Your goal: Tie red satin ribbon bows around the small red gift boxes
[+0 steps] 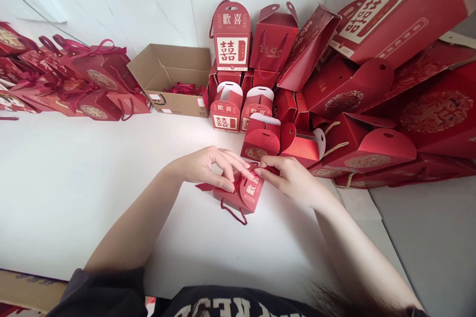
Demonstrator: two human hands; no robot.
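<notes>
On the white table (92, 198), near its middle, a small red box (243, 193) lies tilted. My left hand (208, 166) pinches its top flap shut; my right hand (288, 176) pinches the opposite edge, steadying it. Finished boxes (260, 104) stand behind.

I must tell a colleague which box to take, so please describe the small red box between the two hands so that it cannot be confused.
Start at the open cardboard carton by the wall, then come forward across the white table. The small red box lies alone there, between the left hand and right hand. Unlike the upright boxes behind, it lies tilted, its cord handle pointing toward the person.
</notes>
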